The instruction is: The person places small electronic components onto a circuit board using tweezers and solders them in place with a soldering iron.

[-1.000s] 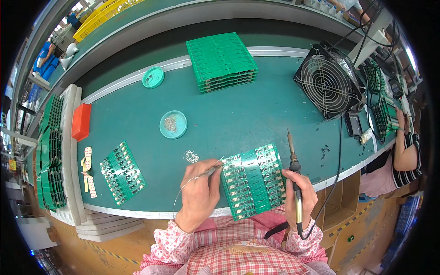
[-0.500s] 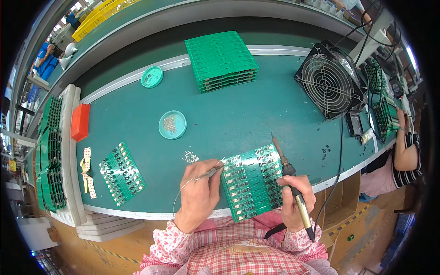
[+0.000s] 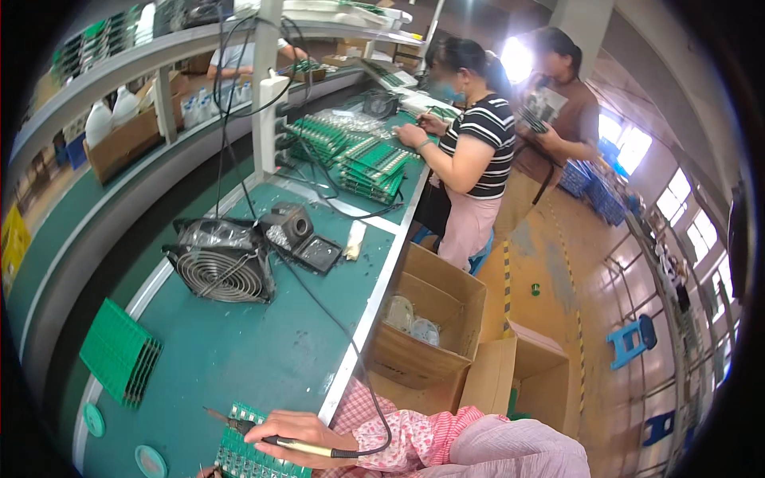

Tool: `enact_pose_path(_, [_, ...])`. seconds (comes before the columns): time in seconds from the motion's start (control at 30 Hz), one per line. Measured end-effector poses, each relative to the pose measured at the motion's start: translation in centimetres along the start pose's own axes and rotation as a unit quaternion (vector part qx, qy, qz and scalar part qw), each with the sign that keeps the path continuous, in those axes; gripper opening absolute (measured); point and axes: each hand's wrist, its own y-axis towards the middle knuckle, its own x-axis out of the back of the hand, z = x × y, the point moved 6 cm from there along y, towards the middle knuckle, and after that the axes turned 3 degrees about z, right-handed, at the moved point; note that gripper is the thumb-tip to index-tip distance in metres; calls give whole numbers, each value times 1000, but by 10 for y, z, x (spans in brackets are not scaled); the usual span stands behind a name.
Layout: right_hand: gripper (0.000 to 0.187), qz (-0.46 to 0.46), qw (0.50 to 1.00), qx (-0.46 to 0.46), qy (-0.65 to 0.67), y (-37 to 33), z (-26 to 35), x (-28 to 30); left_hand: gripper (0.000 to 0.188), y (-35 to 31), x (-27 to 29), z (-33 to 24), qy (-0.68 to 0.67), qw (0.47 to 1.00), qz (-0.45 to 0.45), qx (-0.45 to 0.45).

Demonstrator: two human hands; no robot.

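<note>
My right hand (image 3: 307, 429) is closed round a soldering iron (image 3: 296, 446) with a dark and gold handle, its tip pointing left over the table. Below it lies a green circuit board (image 3: 239, 456) with rows of small parts, cut off by the lower edge. Just a bit of my left hand (image 3: 205, 473) shows at that edge, beside the board, with its fingertips on a dark thin thing I cannot make out. The iron's black cord (image 3: 341, 325) loops from the handle across the table's edge.
A fan (image 3: 223, 267) stands by an iron stand (image 3: 288, 225). Stacked green boards (image 3: 115, 350) and two turquoise dishes (image 3: 151, 460) are at left. Open cardboard boxes (image 3: 426, 350) sit right of the table. A co-worker in a striped top (image 3: 488, 139) handles boards; another person (image 3: 570, 119) stands behind.
The view has swung right, bringing the co-workers, boxes and aisle into sight. My hands and the circuit board now sit at the lower edge. My right hand keeps hold of the soldering iron.
</note>
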Motion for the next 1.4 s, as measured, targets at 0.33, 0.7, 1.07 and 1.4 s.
enact_pose_path(0.33, [16, 25, 998, -45, 28, 1, 5, 4, 28, 0, 18, -28, 34, 998, -31, -50])
enact_pose_path(0.7, [12, 75, 993, -95, 9, 5, 15, 10, 10, 1, -16, 14, -88, 995, -49, 8])
enact_pose_path(1.07, [13, 117, 979, -92, 140, 3, 7, -20, 18, -6, -6, 21, -83, 994, -65, -25])
enact_pose_path(1.4, [13, 122, 980, -81, 136, 5, 10, -21, 24, -3, -6, 17, -89, 993, -73, -31])
